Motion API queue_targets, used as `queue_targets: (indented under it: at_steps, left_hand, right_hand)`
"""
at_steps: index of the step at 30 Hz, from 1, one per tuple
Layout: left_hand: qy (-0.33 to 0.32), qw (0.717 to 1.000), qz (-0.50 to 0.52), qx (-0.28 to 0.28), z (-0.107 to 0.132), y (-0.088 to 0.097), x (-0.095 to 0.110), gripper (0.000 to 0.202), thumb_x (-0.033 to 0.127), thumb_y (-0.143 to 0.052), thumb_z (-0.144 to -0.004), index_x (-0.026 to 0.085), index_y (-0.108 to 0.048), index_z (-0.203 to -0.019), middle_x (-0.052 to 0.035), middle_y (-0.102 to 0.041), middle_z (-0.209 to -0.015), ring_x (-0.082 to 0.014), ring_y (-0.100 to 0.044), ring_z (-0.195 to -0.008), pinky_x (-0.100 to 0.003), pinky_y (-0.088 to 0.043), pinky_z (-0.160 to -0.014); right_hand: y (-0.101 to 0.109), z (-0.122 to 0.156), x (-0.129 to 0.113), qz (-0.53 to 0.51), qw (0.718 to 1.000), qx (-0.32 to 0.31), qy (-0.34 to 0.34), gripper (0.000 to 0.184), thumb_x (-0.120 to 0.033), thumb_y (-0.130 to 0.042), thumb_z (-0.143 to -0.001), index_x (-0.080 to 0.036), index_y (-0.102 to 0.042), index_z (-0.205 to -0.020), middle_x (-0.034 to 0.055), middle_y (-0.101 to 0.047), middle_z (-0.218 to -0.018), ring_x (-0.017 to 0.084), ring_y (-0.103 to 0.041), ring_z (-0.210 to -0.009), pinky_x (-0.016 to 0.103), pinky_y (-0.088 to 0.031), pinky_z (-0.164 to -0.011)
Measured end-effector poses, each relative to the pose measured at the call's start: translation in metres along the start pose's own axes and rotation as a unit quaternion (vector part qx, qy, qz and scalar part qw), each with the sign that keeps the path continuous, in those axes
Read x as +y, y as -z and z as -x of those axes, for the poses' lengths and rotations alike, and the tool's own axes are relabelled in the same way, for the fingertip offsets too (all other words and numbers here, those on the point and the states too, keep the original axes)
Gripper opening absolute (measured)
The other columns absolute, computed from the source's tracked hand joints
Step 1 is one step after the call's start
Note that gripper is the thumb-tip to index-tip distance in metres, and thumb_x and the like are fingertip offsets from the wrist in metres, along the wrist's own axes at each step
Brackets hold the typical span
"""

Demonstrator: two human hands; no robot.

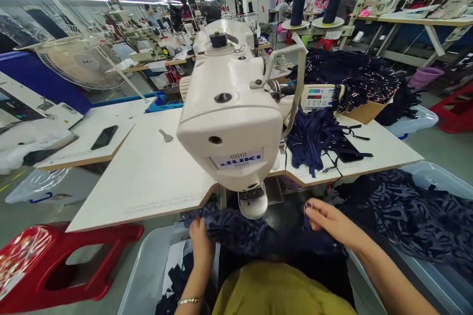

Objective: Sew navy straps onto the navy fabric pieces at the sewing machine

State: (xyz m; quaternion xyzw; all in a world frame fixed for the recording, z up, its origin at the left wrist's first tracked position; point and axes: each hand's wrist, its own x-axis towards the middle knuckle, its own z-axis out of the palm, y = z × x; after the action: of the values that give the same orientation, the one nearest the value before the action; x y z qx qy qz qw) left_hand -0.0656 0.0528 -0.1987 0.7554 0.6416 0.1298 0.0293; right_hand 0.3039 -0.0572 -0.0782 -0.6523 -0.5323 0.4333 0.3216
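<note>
Closed fingers of my left hand (201,241) grip one end of a navy patterned lace garment piece (238,231), stretched across my lap below the sewing machine. On the other side, my right hand (327,219) pinches a narrow dark navy strap (306,219) between thumb and fingers. The plainer dark cloth beneath that hand is blurred, so I cannot tell whether the strap joins it. Between and above both hands is the white sewing machine head (229,128), its rounded metal arm end (253,204) over the lace.
Navy straps (314,138) lie on the white table (162,167), beside the control panel (320,98). More straps fill a cardboard box (369,108). Lace pieces (410,211) heap in a clear bin at right. A plastic bin (142,261) and red stool (84,261) stand left.
</note>
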Motion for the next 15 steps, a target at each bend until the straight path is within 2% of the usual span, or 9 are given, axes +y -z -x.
queue_targets:
  at_steps: [2, 4, 6, 8, 10, 12, 13, 15]
  left_hand:
    - [0.044, 0.998, 0.006, -0.053, 0.006, -0.006, -0.004, 0.033, 0.034, -0.058, -0.093, 0.016, -0.055, -0.120, -0.0087, -0.056, -0.120, -0.0223, -0.059, -0.102, -0.043, -0.051, -0.085]
    - [0.074, 0.990, 0.029, -0.115, 0.020, -0.014, 0.004, 0.032, 0.033, -0.058, -0.092, 0.016, -0.055, -0.120, -0.0086, -0.057, -0.119, -0.0221, -0.060, -0.101, -0.043, -0.052, -0.085]
    - [0.093, 0.979, 0.065, -0.170, 0.034, -0.020, 0.019, 0.033, 0.033, -0.058, -0.092, 0.016, -0.055, -0.120, -0.0088, -0.057, -0.120, -0.0224, -0.060, -0.102, -0.044, -0.051, -0.086]
    - [0.103, 0.966, 0.114, -0.209, 0.045, -0.021, 0.036, 0.035, 0.034, -0.058, -0.092, 0.016, -0.054, -0.122, -0.0100, -0.053, -0.127, -0.0255, -0.055, -0.111, -0.049, -0.045, -0.094]
    - [0.101, 0.946, 0.180, -0.251, 0.049, -0.016, 0.052, 0.037, 0.036, -0.055, -0.093, 0.015, -0.054, -0.123, -0.0130, -0.048, -0.134, -0.0296, -0.047, -0.123, -0.054, -0.034, -0.103]
    - [0.088, 0.908, 0.263, -0.313, 0.049, -0.010, 0.068, 0.037, 0.042, -0.052, -0.093, 0.013, -0.060, -0.114, -0.0152, -0.053, -0.129, -0.0318, -0.045, -0.125, -0.053, -0.028, -0.106]
    - [0.080, 0.880, 0.309, -0.353, 0.049, -0.007, 0.078, 0.039, 0.047, -0.053, -0.091, 0.013, -0.065, -0.106, -0.0150, -0.059, -0.121, -0.0322, -0.050, -0.120, -0.051, -0.030, -0.105]
    - [0.066, 0.801, 0.405, -0.436, 0.051, -0.003, 0.099, 0.050, 0.062, -0.052, -0.085, 0.015, -0.069, -0.088, -0.0124, -0.069, -0.095, -0.0315, -0.062, -0.101, -0.048, -0.041, -0.096]
  right_hand:
    - [-0.005, -0.017, 0.049, 0.042, 0.997, 0.063, -0.028, 0.041, -0.055, -0.040, -0.089, -0.020, -0.058, -0.079, 0.0057, -0.066, -0.077, 0.021, -0.064, -0.076, 0.033, -0.049, -0.072]
    - [-0.015, -0.024, 0.091, 0.076, 0.989, 0.111, -0.055, 0.041, -0.060, -0.054, -0.074, -0.019, -0.058, -0.075, 0.0101, -0.066, -0.079, 0.030, -0.065, -0.083, 0.041, -0.048, -0.074]
    - [-0.025, -0.019, 0.122, 0.099, 0.983, 0.138, -0.071, 0.042, -0.061, -0.061, -0.062, -0.020, -0.056, -0.066, 0.0090, -0.064, -0.071, 0.033, -0.065, -0.077, 0.043, -0.048, -0.070]
    - [-0.031, -0.009, 0.141, 0.111, 0.981, 0.140, -0.071, 0.039, -0.060, -0.063, -0.060, -0.022, -0.053, -0.058, 0.0046, -0.060, -0.062, 0.030, -0.064, -0.067, 0.040, -0.047, -0.064]
    - [-0.032, -0.002, 0.149, 0.114, 0.983, 0.130, -0.064, 0.037, -0.058, -0.059, -0.066, -0.023, -0.050, -0.055, 0.0005, -0.055, -0.053, 0.025, -0.061, -0.056, 0.034, -0.045, -0.057]
    - [-0.031, 0.001, 0.144, 0.110, 0.986, 0.112, -0.051, 0.039, -0.056, -0.052, -0.075, -0.024, -0.046, -0.055, -0.0026, -0.049, -0.048, 0.021, -0.055, -0.049, 0.030, -0.042, -0.052]
    - [-0.031, 0.001, 0.137, 0.104, 0.989, 0.101, -0.040, 0.040, -0.056, -0.047, -0.080, -0.024, -0.044, -0.056, -0.0036, -0.047, -0.048, 0.019, -0.053, -0.048, 0.029, -0.041, -0.051]
    - [-0.032, 0.000, 0.111, 0.091, 0.993, 0.079, -0.011, 0.042, -0.055, -0.040, -0.087, -0.024, -0.041, -0.058, -0.0045, -0.046, -0.052, 0.017, -0.050, -0.052, 0.027, -0.041, -0.053]
